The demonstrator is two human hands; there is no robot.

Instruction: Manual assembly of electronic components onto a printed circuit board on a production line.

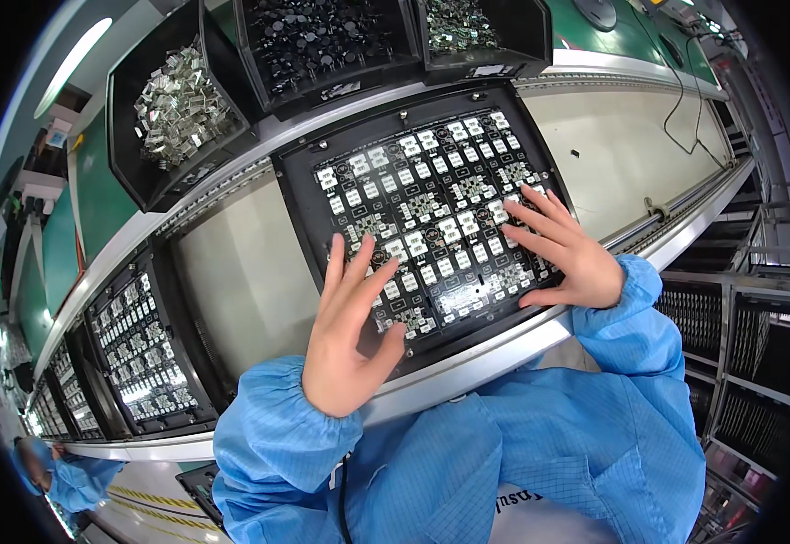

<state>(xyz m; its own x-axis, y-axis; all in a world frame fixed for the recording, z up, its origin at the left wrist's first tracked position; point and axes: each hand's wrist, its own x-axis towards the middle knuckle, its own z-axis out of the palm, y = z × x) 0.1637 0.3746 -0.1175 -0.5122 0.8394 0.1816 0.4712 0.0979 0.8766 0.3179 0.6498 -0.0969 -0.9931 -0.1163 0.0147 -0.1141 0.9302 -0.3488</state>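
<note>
In front of me a black carrier tray [297, 195] holds a panel of circuit boards [454, 238] dotted with rows of white rectangular parts and some round dark ones. My left hand [345, 335] is over the panel's near left part, fingers spread and thumb apart. On the right side, my right hand [576, 263] reaches over the boards with its fingers fanned out and its thumb by the tray's near edge. Neither hand shows anything held. Whether the fingertips press on parts or hover just above them, I cannot tell.
Three black bins stand beyond the tray: one of silver metal parts [182, 109], one of dark round components [322, 41], one of small shiny parts [458, 25]. The tray sits on a conveyor [241, 245] between metal rails. More loaded trays [146, 354] and another person [78, 480] are left; racks [762, 390] right.
</note>
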